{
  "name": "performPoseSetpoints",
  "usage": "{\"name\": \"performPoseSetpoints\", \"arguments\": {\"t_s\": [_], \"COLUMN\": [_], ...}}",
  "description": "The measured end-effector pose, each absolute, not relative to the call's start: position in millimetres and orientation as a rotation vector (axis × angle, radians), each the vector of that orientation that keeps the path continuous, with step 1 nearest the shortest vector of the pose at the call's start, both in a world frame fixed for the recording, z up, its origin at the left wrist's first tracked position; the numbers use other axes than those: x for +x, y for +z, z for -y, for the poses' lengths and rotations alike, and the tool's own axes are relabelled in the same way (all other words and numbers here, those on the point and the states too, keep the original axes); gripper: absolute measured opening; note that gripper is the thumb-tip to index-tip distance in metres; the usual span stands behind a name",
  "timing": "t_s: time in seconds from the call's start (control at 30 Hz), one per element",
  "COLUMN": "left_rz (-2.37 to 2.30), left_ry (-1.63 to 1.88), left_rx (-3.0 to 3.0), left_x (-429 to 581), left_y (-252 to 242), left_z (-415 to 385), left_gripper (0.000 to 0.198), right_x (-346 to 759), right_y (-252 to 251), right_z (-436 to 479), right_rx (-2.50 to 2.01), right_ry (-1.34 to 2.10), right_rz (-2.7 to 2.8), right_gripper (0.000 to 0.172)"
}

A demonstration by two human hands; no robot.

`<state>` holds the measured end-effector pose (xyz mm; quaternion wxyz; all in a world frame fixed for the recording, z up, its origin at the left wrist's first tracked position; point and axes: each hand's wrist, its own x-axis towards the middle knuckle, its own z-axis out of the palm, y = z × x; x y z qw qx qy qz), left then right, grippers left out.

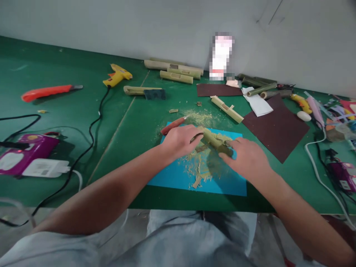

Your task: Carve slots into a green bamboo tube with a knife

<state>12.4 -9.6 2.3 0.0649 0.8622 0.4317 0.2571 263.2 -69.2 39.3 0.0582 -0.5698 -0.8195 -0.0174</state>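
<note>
A green bamboo tube (pixel 211 139) slants above a blue sheet (pixel 172 176) strewn with pale shavings. My left hand (pixel 182 140) is closed round its upper left end. At the lower right end, my right hand (pixel 246 155) has its fingers wrapped round the tube and a tool with a blue part (pixel 234 153); the rest of that tool is hidden by the fingers. A red-handled knife (pixel 174 125) lies just behind my left hand. Small bamboo chips (pixel 197 181) rest on the sheet's front half.
Cut bamboo pieces (pixel 176 77) lie along the wall. A yellow glue gun (pixel 118 75), an orange cutter (pixel 50 92) and a purple power strip (pixel 30 152) with cables are on the left. Brown sheets (pixel 278 128) and a carved bamboo piece (pixel 227 109) lie right of centre.
</note>
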Motion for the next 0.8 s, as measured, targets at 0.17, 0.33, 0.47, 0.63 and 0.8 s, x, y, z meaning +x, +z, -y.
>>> {"name": "performPoseSetpoints", "arguments": {"t_s": [0.17,0.33,0.47,0.63,0.8], "left_rz": [-1.301,-1.301,-1.286,-1.1,-1.064], "left_ry": [0.796,0.781,0.779,0.732,0.608], "left_rx": [2.583,2.589,2.612,2.797,2.841], "left_x": [13,12,13,29,35], "left_y": [1,-3,-4,-1,5], "left_z": [10,4,1,20,24], "left_gripper": [0.024,0.024,0.023,0.031,0.035], "right_x": [248,247,252,254,253], "right_y": [20,14,14,9,6], "right_z": [61,68,70,74,77], "right_rx": [-1.773,-1.719,-1.569,-1.463,-1.54], "right_ry": [-0.019,0.024,0.167,0.273,0.35], "right_rz": [2.505,2.454,2.432,2.36,2.281], "right_gripper": [0.021,0.021,0.016,0.015,0.013]}}
